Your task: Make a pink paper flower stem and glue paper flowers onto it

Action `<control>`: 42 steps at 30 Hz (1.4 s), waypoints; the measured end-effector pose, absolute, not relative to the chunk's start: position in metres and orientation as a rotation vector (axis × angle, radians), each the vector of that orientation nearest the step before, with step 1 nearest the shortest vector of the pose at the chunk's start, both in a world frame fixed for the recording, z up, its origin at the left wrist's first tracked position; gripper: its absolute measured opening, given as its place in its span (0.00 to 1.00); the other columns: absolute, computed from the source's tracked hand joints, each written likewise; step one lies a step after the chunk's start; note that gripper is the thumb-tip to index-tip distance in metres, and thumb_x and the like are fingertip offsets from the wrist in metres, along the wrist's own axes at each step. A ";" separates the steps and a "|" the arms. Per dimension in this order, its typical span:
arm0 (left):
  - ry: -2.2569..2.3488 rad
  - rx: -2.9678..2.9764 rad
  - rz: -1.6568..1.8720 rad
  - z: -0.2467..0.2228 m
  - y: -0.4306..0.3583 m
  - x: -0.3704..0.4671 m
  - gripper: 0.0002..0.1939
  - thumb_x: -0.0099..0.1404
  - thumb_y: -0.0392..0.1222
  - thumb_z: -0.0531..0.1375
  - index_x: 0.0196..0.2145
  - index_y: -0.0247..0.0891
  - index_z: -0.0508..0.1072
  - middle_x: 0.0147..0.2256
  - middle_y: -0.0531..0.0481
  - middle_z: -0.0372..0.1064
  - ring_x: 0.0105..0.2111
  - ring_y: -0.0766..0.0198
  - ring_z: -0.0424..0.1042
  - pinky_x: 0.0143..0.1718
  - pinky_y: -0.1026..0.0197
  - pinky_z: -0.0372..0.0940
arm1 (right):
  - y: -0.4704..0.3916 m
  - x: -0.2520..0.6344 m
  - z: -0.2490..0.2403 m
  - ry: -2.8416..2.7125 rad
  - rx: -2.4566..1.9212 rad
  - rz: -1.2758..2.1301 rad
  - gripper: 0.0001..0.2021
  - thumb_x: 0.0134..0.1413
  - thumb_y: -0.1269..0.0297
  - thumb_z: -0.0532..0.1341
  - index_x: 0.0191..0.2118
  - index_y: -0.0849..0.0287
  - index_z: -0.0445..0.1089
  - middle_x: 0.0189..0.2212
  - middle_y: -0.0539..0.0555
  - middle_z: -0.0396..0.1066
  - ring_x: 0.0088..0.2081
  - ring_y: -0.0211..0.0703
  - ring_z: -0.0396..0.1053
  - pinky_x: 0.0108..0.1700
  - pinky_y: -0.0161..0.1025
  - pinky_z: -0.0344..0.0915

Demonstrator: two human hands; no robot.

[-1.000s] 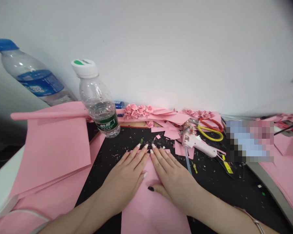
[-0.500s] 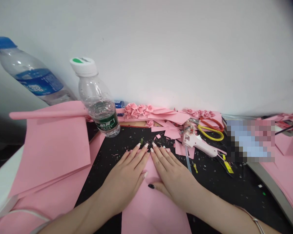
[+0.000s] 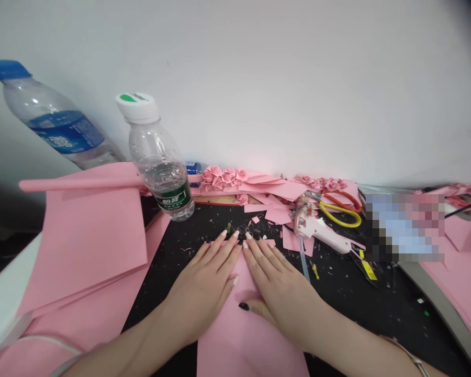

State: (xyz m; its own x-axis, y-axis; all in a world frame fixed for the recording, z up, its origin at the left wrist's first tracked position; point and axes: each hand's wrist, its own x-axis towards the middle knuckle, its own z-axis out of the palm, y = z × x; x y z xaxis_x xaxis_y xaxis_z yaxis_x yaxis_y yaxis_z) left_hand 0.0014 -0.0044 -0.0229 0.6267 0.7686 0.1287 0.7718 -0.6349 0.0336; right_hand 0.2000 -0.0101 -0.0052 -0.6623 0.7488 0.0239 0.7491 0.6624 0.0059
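Observation:
A pink paper sheet (image 3: 251,343) lies on the black work surface, running from the lower frame edge up to my fingertips. My left hand (image 3: 204,288) rests flat on its left side, fingers stretched out toward the far edge. On the right side my right hand (image 3: 280,288) presses down the same way, its thumb with a dark nail angled inward. The fingertips of both hands nearly meet at the sheet's far end, and neither hand grips anything. Much of the sheet's upper part is covered by the hands.
A water bottle (image 3: 167,173) and a larger blue-capped bottle (image 3: 65,125) stand left, by stacked pink paper (image 3: 94,246). Behind are paper roses (image 3: 220,178) and scraps. A glue gun (image 3: 324,235), scissors (image 3: 341,214) and a yellow-marked tool (image 3: 369,269) lie right.
Both hands stay flat on the pink paper with hardly any movement. The whole view has shifted very slightly, so things sit a little farther right.

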 end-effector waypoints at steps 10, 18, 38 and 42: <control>-1.334 -2.800 -0.217 -0.024 -0.005 0.001 0.26 0.69 0.42 0.44 0.62 0.33 0.52 0.64 0.46 0.46 0.63 0.53 0.47 0.57 0.51 0.52 | -0.008 0.201 -0.008 -2.821 -1.276 -0.033 0.34 0.59 0.48 0.51 0.62 0.72 0.53 0.62 0.67 0.48 0.62 0.57 0.49 0.61 0.53 0.54; -1.358 -2.805 -0.190 -0.021 -0.005 0.003 0.25 0.69 0.42 0.44 0.62 0.34 0.52 0.64 0.47 0.47 0.63 0.53 0.48 0.57 0.51 0.53 | -0.006 0.201 -0.005 -2.847 -1.291 0.021 0.35 0.59 0.48 0.51 0.62 0.73 0.52 0.63 0.67 0.46 0.63 0.59 0.47 0.61 0.54 0.54; -1.411 -2.882 -0.139 -0.014 -0.002 0.003 0.26 0.69 0.42 0.44 0.62 0.33 0.53 0.63 0.45 0.47 0.63 0.53 0.47 0.58 0.50 0.53 | -0.004 0.199 -0.002 -2.790 -1.332 0.064 0.32 0.61 0.49 0.48 0.61 0.71 0.56 0.61 0.66 0.52 0.61 0.55 0.53 0.61 0.52 0.54; -1.423 -2.907 -0.134 -0.013 -0.002 0.003 0.26 0.69 0.43 0.44 0.62 0.33 0.53 0.63 0.45 0.49 0.62 0.53 0.49 0.58 0.49 0.53 | -0.003 0.196 -0.004 -2.746 -1.382 0.050 0.29 0.62 0.52 0.47 0.60 0.69 0.57 0.60 0.63 0.55 0.60 0.53 0.56 0.61 0.52 0.54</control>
